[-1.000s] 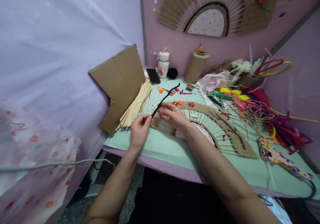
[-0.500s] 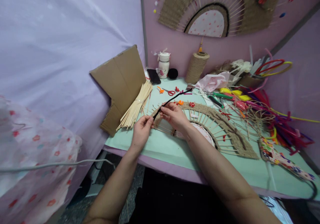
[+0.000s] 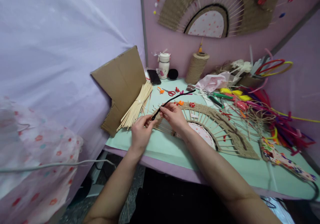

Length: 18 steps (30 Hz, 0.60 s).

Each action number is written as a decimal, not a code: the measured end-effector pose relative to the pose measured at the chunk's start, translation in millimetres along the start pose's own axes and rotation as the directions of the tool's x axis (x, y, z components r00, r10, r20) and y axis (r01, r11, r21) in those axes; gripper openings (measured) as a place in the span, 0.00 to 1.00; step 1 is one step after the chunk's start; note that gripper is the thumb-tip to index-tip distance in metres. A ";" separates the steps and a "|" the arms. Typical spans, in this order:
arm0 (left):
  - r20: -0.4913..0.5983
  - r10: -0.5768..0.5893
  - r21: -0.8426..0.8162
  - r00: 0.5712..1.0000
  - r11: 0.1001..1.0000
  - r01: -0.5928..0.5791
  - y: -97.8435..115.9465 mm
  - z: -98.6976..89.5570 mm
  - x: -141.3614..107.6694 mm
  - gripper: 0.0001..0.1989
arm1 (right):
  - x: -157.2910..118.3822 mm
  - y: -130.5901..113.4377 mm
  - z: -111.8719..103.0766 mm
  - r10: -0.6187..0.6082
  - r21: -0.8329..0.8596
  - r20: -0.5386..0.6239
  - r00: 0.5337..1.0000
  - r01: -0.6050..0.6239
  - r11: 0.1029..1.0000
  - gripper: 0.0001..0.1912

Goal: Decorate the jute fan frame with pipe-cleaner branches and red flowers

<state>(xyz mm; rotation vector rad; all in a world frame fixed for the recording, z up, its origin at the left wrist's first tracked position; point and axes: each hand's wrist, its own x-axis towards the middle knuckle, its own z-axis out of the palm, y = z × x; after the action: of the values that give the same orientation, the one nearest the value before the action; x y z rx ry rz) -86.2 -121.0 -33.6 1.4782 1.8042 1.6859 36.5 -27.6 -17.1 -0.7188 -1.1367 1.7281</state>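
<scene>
A black pipe cleaner (image 3: 157, 113) is slanting between the two hands, over the left end of a twine fan (image 3: 228, 127) on the table (image 3: 170, 150). The right hand (image 3: 174, 116) is pinching it partway along. The left hand (image 3: 142, 129) is curling at its low end, but I cannot tell if it is gripping. The far end is sticking out free. On the fan, twine is already covering the outer band, while the inner sticks (image 3: 211, 120) are showing bare. Farther back, a brown pot (image 3: 246, 81) is holding pale strips (image 3: 256, 65). A white bottle (image 3: 164, 67) is standing lidded, hiding its insides.
</scene>
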 end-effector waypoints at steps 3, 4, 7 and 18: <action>-0.007 0.202 0.195 0.979 0.961 -0.197 -2.4 -0.3 -1.3 0.06 | -0.2 2.6 0.4 0.017 -0.011 -0.008 1.000 -0.017 1.000 0.19; -0.005 0.226 0.217 0.974 0.951 -0.220 -2.9 -0.4 -1.6 0.06 | -0.2 3.4 0.2 0.017 -0.022 -0.012 1.000 -0.018 1.000 0.19; 0.030 0.195 0.234 0.980 0.952 -0.197 -3.7 -1.2 -2.2 0.06 | 0.8 6.5 -1.2 -0.002 -0.067 -0.024 1.000 0.000 0.998 0.19; 0.146 0.011 0.265 0.989 0.963 -0.049 8.8 1.2 18.5 0.13 | -1.0 7.8 -4.3 -0.032 -0.282 0.003 0.999 0.032 0.959 0.14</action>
<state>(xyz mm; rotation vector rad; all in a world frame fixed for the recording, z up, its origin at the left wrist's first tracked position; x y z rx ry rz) -89.4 -107.4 -18.5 1.6941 2.0008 1.3478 37.6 -28.1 -25.9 -0.8689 -1.4039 1.5531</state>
